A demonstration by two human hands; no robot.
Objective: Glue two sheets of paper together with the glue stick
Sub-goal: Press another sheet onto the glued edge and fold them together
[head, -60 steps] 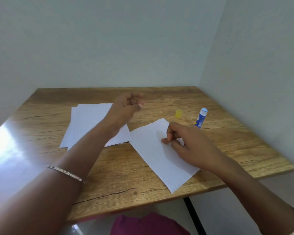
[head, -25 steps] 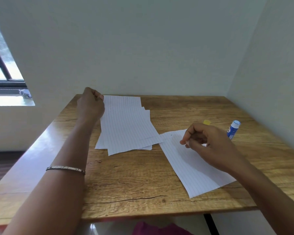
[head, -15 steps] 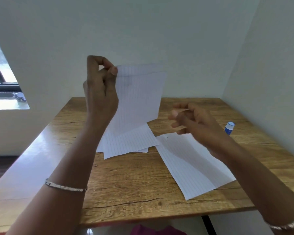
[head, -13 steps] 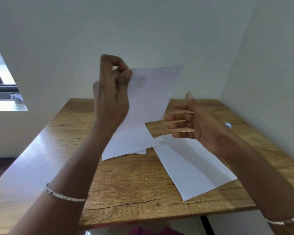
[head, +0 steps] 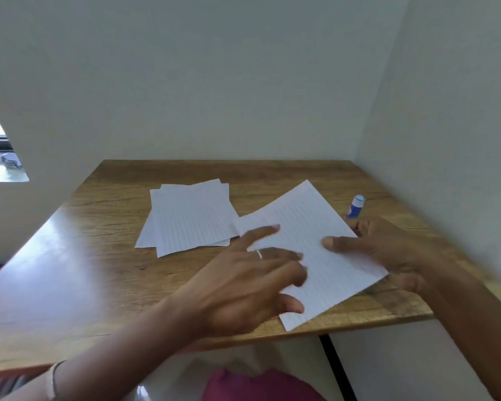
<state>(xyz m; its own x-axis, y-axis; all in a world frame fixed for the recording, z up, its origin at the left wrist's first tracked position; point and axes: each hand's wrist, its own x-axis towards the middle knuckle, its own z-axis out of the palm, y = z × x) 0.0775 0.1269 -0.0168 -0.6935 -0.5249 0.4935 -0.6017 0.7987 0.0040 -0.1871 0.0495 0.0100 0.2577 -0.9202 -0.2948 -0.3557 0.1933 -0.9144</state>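
Observation:
A lined white sheet (head: 307, 218) lies slanted on the right half of the wooden table (head: 99, 270). It covers the sheet that lay there; a corner of that lower sheet (head: 240, 224) peeks out at the left. My right hand (head: 388, 250) holds the top sheet's right edge, thumb on top and fingers at the edge. My left hand (head: 243, 285) is blurred, fingers spread over the sheet's left side, holding nothing. The blue glue stick (head: 356, 206) with a white tip stands just beyond my right hand.
A small stack of lined sheets (head: 191, 215) lies at the table's middle back. Walls close off the table's far and right sides. The near edge runs just below the slanted sheet. A black table leg (head: 336, 369) shows underneath.
My left hand lifted a sheet off the stack, carried it right and down onto the slanted sheet, then let go. My right hand took hold of its right edge.

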